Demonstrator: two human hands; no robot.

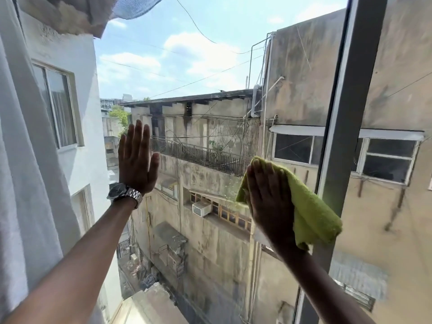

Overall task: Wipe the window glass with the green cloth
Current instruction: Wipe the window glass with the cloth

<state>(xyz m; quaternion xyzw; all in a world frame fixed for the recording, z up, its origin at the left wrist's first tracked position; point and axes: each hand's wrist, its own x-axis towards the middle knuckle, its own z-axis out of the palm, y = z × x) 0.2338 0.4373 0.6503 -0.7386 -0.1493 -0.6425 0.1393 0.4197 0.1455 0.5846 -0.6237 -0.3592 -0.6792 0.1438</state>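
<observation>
Head view through a window. Nearest the camera, two bare forearms reach up and forward from the lower edge. A white curtain (21, 148) hangs along the left side, close to the left arm, and a fold of pale fabric (93, 12) sags across the upper left corner. A grey vertical window frame (350, 127) rises just to the right of the right hand and divides the pane from a second pane further right.

The left hand (136, 160) is raised flat against the window glass (210, 54), palm forward, fingers straight and close together, thumb slightly out; it holds nothing. A metal wristwatch (125, 194) sits on the left wrist. The right hand (268, 197) is spread flat over the green cloth (313, 211), pressing it to the glass at mid-height, just left of the frame. The fingers lie extended on the cloth rather than curled round it. The cloth shows above the fingertips and hangs in folds to the right of and below the palm, its lower edge overlapping the frame. The two hands are well apart, at about the same height.

Beyond the glass: a white building with a window (56, 106) at left, a stained concrete building with a railed balcony (198, 157) and a wall air conditioner (201, 208) at centre, overhead cables (198, 29) and cloudy sky behind.
</observation>
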